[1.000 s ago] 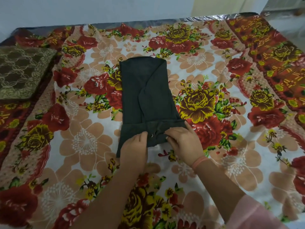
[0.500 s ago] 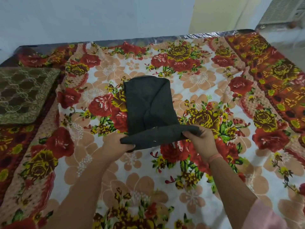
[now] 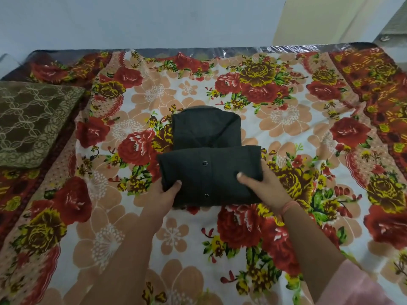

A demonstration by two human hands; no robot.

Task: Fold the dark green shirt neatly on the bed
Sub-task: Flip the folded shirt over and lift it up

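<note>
The dark green shirt (image 3: 209,155) lies in the middle of the bed (image 3: 275,133), folded into a narrow strip with its near part doubled over the far part. Two metal snap buttons show on the upper layer. My left hand (image 3: 164,192) grips the near left corner of that folded layer, thumb on top. My right hand (image 3: 264,188) holds the near right edge, thumb pressed on the cloth and fingers under it. The far end of the shirt rests flat and rounded on the sheet.
A floral sheet in red, yellow and peach covers the bed. A brown patterned pillow (image 3: 33,122) lies at the left edge. A pale wall runs behind the bed's far edge, with plastic wrap showing along the mattress rim (image 3: 198,50).
Both hands lifted the shirt's near end off the sheet and carried it away from me over the far part, so the shirt is now doubled and shorter.
</note>
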